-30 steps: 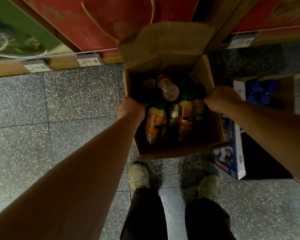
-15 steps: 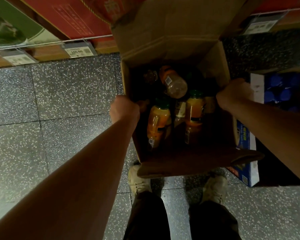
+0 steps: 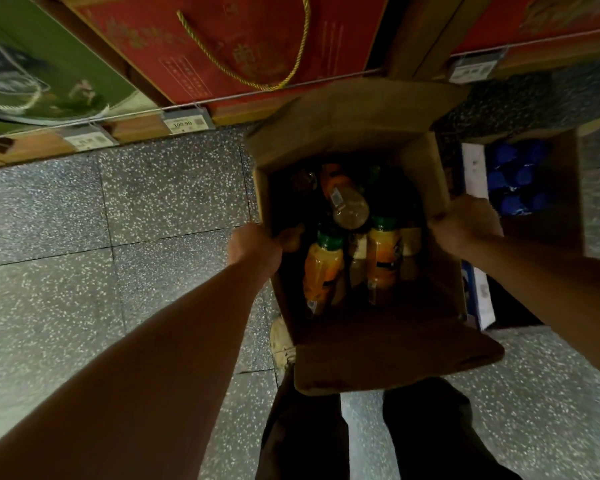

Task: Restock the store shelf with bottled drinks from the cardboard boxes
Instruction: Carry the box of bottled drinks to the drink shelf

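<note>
Over the last second I had raised the cardboard box toward me. It filled more of the centre of the frame, and its near flap covered most of my shoes. My left hand and right hand clutched its opposite side walls. The bottles still lay inside, so I judged no shelving had begun.

both forearms bare; dark trousers; a pale shoe on the left foot
</note>
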